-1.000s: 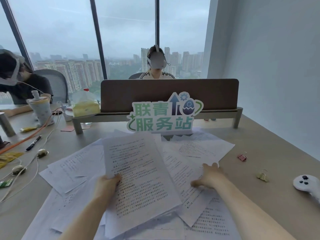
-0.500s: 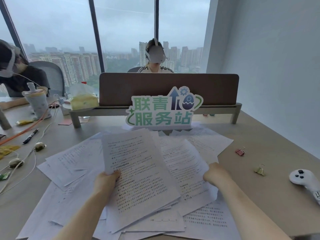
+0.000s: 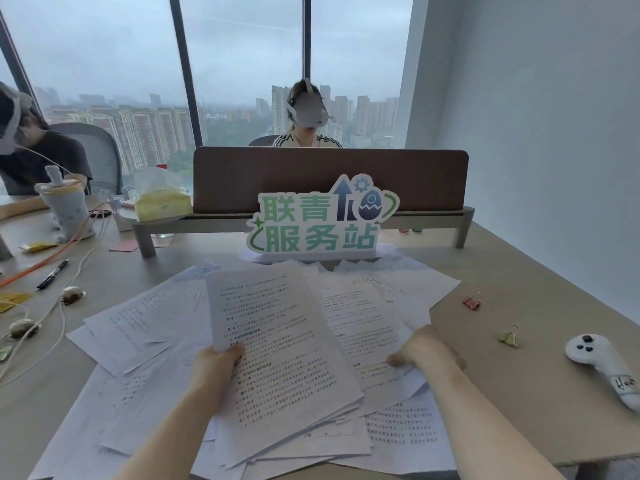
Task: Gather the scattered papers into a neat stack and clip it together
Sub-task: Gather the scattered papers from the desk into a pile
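Left hand [image 3: 216,363]: grips the left edge of a raised bundle of sheets [image 3: 277,351], thumb on top.
Bundle: long axis runs away from the person, far end leaning slightly left.
Right hand [image 3: 424,348]: curled onto loose papers [image 3: 363,320]; fingers hidden beneath.
Scattered papers [image 3: 138,320]: overlapping, uncountable, near edges cut off.
Binder clips: two, red [image 3: 471,301] and gold [image 3: 509,337], right on desk [image 3: 519,278].

head cam | faces forward-down — close over desk [image 3: 519,393] | single view
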The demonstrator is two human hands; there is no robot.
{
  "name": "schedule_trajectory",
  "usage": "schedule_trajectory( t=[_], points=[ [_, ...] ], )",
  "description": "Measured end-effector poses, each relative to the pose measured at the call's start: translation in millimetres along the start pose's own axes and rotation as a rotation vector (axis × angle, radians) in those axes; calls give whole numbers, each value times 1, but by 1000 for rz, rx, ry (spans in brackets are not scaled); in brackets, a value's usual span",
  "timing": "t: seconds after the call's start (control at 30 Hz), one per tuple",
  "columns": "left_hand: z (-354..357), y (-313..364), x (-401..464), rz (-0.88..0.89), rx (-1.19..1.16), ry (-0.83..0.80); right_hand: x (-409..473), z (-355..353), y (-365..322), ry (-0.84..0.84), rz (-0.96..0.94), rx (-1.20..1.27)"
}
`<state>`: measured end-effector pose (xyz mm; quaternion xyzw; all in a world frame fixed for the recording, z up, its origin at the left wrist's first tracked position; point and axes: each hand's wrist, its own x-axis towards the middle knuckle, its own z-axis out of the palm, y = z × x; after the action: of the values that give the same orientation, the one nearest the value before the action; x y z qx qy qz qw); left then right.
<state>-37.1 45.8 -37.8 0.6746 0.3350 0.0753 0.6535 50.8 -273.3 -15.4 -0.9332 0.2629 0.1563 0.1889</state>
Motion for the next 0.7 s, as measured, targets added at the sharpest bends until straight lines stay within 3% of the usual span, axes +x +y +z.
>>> schedule_trajectory(
  t=[0.2,0.4,0.7],
  points=[
    [1,-1,2,-13,-3,11,1,-2,1,-25,58,8],
    [1,1,-3,-9,1,10,8,4,-2,-31,-7,45],
    [-1,3,-7,-13,6,9,4,-1,18,125,-331,451]
  ],
)
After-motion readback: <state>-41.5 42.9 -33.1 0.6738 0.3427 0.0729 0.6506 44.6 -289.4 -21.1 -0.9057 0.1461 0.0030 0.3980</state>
